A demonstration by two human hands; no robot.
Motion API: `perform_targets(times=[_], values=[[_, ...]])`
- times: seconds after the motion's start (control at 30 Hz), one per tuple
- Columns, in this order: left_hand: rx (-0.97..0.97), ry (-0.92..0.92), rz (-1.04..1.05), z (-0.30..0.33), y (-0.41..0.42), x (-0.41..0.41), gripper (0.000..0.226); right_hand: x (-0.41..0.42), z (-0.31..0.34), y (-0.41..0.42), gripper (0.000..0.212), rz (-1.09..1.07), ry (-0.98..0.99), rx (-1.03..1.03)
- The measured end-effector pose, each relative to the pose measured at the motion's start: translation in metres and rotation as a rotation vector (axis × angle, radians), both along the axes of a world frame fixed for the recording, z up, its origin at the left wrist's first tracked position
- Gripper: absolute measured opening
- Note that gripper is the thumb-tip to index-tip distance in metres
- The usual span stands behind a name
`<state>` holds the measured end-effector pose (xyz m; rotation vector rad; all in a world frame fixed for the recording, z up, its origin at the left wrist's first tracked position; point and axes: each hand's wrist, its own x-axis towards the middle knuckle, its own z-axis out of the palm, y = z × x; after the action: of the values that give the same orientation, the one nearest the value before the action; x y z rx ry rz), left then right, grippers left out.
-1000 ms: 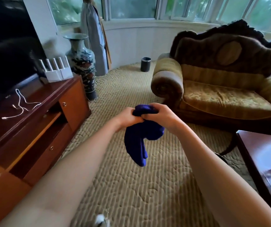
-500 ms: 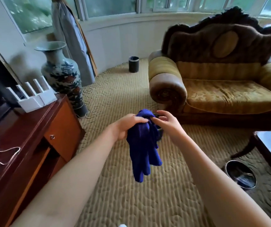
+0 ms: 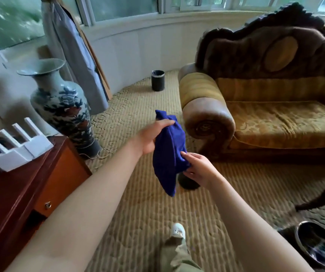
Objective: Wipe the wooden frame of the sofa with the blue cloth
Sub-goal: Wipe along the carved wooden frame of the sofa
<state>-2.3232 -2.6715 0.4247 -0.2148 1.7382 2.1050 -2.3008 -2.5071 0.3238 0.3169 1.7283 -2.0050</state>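
**Cloth in hand, sofa not yet reached**

The cloth [image 3: 167, 152] hangs bunched in the air, in front of the sofa [image 3: 265, 107] and apart from it, near its rolled arm. The left hand [image 3: 151, 138] grips the upper part with fingers curled over the fabric; the right hand [image 3: 199, 167] pinches the lower edge between thumb and fingers. The dark carved wood of the sofa, along the crest of the back and under the seat, has not been touched.

Before the sofa a foot [image 3: 177, 231] steps on the carpet [image 3: 138, 213]. A small dark object lies on the carpet just under the cloth, partly hidden, and a shiny bin [image 3: 318, 244] stands well to the sofa's front. Left of the sofa is a vase [image 3: 59, 103], and nearer, a cabinet [image 3: 39, 177].

The risk, as I judge it: walking with eyes on the cloth, the foot may catch the object or the bin. A loosely bunched cloth may also snag on the carving or skip its grooves.
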Motion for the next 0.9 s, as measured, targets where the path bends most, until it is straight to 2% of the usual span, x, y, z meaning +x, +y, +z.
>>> perform_targets(times=[0.13, 0.23, 0.4, 0.63, 0.77, 0.9], values=[[-0.304, 0.057, 0.061, -0.002, -0.008, -0.089, 0.008, -0.101, 0.001, -0.004, 0.008, -0.155, 0.068, 0.054], [-0.408, 0.049, 0.137, -0.006, -0.012, -0.153, 0.014, -0.174, 0.001, -0.008, 0.011, -0.191, 0.142, 0.130], [-0.334, 0.037, 0.297, -0.009, -0.031, -0.242, 0.004, -0.271, 0.010, -0.011, 0.011, -0.272, 0.240, 0.192], [-0.323, 0.087, 0.323, -0.012, -0.068, -0.351, 0.008, -0.385, 0.021, -0.032, 0.020, -0.329, 0.271, 0.174], [-0.288, 0.142, 0.256, -0.010, -0.099, -0.416, 0.004, -0.450, 0.028, -0.050, 0.017, -0.376, 0.282, 0.176], [-0.316, 0.143, 0.182, -0.012, -0.143, -0.495, 0.004, -0.520, 0.037, -0.071, 0.016, -0.460, 0.209, 0.118]])
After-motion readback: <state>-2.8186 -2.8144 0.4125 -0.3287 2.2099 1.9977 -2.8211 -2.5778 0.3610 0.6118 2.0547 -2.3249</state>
